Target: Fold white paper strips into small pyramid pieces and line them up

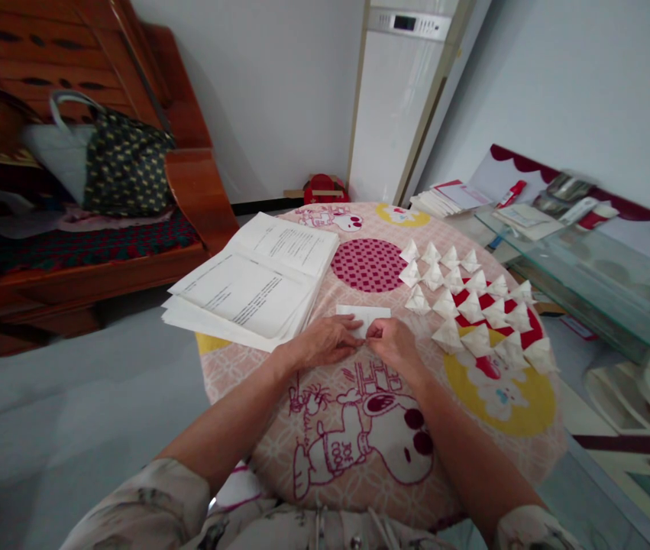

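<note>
A small folded strip of white paper (362,315) lies on the round table with the pink cartoon cloth (359,428). My left hand (325,341) rests on the strip's near left edge, fingers curled and pressed down on it. My right hand (393,344) meets it from the right, fingers closed in a pinch on the same paper. To the right lie several finished white folded paper triangles (473,302) in rows. A stack of printed sheets (256,283) lies open to the left of my hands.
A wooden bench (95,252) with a dark patterned bag (124,164) stands at the left. A tall white appliance (396,99) is at the back. A glass-topped cabinet (599,283) with papers and small items runs along the right.
</note>
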